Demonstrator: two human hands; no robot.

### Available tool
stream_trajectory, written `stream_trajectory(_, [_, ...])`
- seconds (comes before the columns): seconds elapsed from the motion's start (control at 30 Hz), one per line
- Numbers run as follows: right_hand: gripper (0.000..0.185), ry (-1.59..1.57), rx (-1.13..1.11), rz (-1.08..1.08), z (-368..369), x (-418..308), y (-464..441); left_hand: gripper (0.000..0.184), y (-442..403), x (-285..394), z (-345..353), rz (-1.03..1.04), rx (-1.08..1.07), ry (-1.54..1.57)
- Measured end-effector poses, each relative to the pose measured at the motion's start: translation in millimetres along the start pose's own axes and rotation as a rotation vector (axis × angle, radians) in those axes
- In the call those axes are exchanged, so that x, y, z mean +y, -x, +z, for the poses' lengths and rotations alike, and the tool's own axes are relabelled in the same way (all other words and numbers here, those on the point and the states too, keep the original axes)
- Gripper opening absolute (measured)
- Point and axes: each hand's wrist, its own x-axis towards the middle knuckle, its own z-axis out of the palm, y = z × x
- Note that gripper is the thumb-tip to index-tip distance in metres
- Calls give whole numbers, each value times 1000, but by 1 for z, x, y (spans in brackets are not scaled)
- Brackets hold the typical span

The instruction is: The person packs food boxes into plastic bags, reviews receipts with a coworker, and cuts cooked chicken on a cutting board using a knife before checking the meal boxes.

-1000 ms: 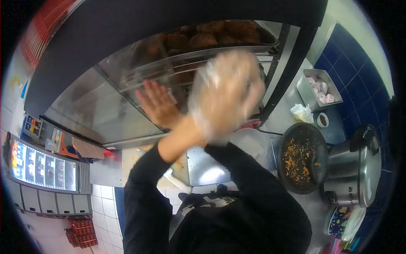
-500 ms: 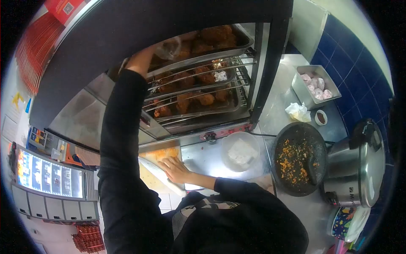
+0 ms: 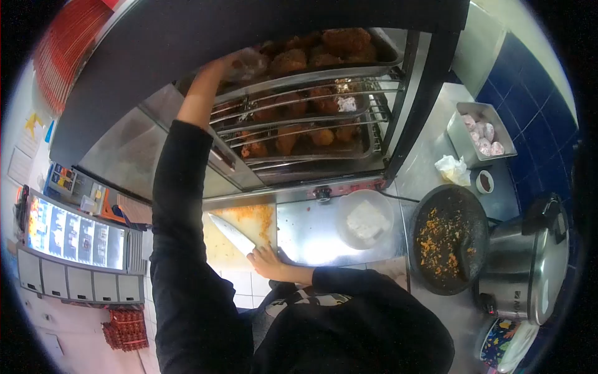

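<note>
My left hand (image 3: 227, 65) reaches into the heated display cabinet (image 3: 293, 187), at the top tray (image 3: 311, 73) of fried chicken pieces (image 3: 346, 41). Crumpled clear plastic (image 3: 249, 63) covers or sits in its fingers, so their grip is hidden. Lower down, my right hand (image 3: 266, 262) is closed around the handle end of a large kitchen knife (image 3: 232, 234). The blade lies over a cutting board (image 3: 218, 249), pointing up and left. Orange crumbs (image 3: 252, 216) are scattered along the board's far side.
Right of the board stands a round translucent tub (image 3: 366, 221) with white contents. Beyond are a stone mortar (image 3: 450, 240) with orange bits, a steel cooker (image 3: 526, 262), a metal container (image 3: 483, 134) of wrapped pieces and a small cup (image 3: 484, 181). More chicken trays sit on lower racks.
My right hand has gone from lying with fingers stretched over the knife to gripping its handle end. The blade now shows fully. My left hand stays inside the cabinet; the view has shifted slightly.
</note>
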Motion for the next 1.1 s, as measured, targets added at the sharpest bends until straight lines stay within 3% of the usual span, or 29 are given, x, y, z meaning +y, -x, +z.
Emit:
stream_trajectory(0.07, [41,36,7,54,20,-6,-3,61,23,11,-5,8,110,-110])
stream_trajectory(0.17, [38,104,31,179,41,-9,-12,60,55,36,-70,-225,-162,258])
stream_trajectory(0.23, [37,130,42,245,42,-9,-16,41,95,57,-109,-414,165,551])
stream_trajectory(0.3, [35,51,-198,263,21,5,-22,43,131,75,-110,-364,597,557])
stream_trajectory(0.33, [35,-120,-224,327,8,8,-23,44,153,79,-118,-347,648,598])
stream_trajectory(0.43, [33,-168,-131,266,26,29,-17,49,231,94,-117,-427,655,792])
stream_trajectory(0.5, [35,-246,-146,268,17,40,-15,44,286,120,-99,-768,658,1324])
stream_trajectory(0.53, [34,-373,-291,438,-30,31,-22,44,311,126,-90,-786,652,1322])
stream_trajectory(0.57, [33,-499,-442,613,-60,22,-21,42,338,128,-81,-1050,633,1491])
stream_trajectory(0.6, [31,-478,-330,513,-62,19,-12,41,367,132,-71,-1330,603,1648])
stream_trajectory(0.63, [31,-477,-358,512,-65,12,-8,41,400,138,-60,-1360,593,1642])
stream_trajectory(0.7, [29,-503,-417,452,-73,-1,-9,34,461,148,-30,-1741,518,1762])
stream_trajectory(0.83, [31,-433,-543,414,-54,-21,-6,29,529,140,-1,-1778,509,1935])
stream_trajectory(0.9, [31,-353,-466,429,-45,-3,-6,34,497,121,-17,-2340,608,1778])
stream_trajectory(0.97, [33,-296,-472,564,-42,18,-15,39,523,137,21,-2167,415,1870])
stream_trajectory(1.0, [31,-240,-374,516,-47,27,-17,41,542,151,44,-1940,316,2093])
stream_trajectory(1.03, [31,-237,-389,514,-52,31,-22,46,535,173,48,-1939,344,1861])
stream_trajectory(1.07, [32,-203,-407,499,-58,33,-29,53,553,205,81,-1839,210,1914])
stream_trajectory(1.1, [34,-169,-424,483,-61,34,-35,48,548,216,89,-1838,25,2036])
